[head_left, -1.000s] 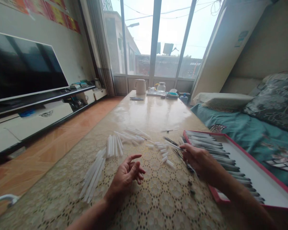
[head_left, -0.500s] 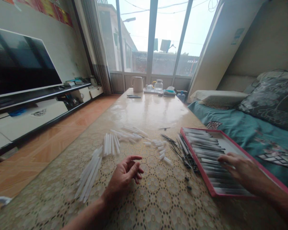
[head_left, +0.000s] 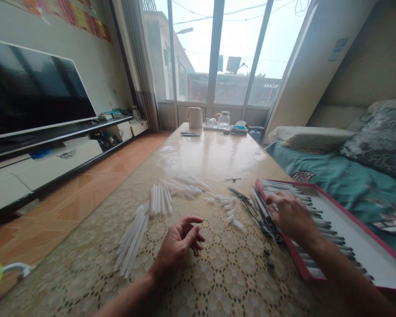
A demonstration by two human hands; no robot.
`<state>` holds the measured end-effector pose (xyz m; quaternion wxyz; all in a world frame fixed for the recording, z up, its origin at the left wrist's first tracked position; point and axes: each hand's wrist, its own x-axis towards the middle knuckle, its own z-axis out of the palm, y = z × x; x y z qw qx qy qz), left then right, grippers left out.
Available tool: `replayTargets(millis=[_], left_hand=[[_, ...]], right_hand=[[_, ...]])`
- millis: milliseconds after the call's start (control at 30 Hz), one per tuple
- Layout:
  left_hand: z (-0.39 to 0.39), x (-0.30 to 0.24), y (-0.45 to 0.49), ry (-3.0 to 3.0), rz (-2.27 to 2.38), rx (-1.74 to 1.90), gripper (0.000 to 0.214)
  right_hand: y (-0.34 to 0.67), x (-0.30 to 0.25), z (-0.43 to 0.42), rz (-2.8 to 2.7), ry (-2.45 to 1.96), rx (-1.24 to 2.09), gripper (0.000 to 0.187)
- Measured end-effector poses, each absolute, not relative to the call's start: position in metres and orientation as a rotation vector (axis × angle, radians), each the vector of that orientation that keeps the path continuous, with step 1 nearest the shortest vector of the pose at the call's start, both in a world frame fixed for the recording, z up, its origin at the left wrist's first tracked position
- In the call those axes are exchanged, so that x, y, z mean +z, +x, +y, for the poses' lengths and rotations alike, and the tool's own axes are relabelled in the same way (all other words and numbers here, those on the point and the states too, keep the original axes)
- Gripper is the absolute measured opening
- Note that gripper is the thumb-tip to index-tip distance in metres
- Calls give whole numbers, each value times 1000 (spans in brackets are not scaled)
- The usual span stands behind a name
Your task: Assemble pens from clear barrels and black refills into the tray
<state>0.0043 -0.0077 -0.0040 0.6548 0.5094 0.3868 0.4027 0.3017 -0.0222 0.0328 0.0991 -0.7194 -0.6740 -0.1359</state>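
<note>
- White plastic tubes [head_left: 132, 242], smooth and slim: three groups left of and beyond the left hand [head_left: 181, 240]. The middle group shows about five or six; the others overlap too much to count.
- One left hand, fingers loosely curled, thumb near the forefinger, nothing visible in its grasp.
- About eight short, round white caps [head_left: 238, 226], between the hands and slightly beyond the left.
- One right hand [head_left: 292, 218], bent over the box's left wall; what its fingers pinch, if anything, cannot be told.
- One shallow box [head_left: 361, 244], red-rimmed, white inside, under and right of the right hand.
- Slim grey pens [head_left: 282, 187], dark at one end, rowed in the box under and around the right hand, too blurred to count.
- Thin black rods [head_left: 240, 194], loosely strewn left of the right hand.
- Two small black bits [head_left: 270, 265], nearer the wearer than the right hand.
- One tabletop [head_left: 218, 273], ring-and-flower patterned, beneath both hands.
- One bluish label [head_left: 338, 49], far beyond the right hand, its lettering illegible.
</note>
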Motion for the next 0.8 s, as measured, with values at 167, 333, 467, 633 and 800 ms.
replayTargets(millis=[167, 333, 467, 633, 800], left_hand=[[-7, -7, 4, 1132, 851, 910, 32], [-8, -10, 5, 1128, 836, 913, 31], [-9, -9, 5, 1123, 837, 906, 31], [-10, -5, 5, 1111, 772, 900, 29], [-10, -5, 5, 889, 631, 893, 41]], right_hand=[[287, 15, 5, -2042, -2251, -609, 19], [286, 6, 9, -2008, -2287, -644, 18], [287, 12, 7, -1935, -2294, -602, 13], [256, 33, -8, -1948, -1937, -264, 9], [192, 39, -31, -2079, -1531, 330, 10]])
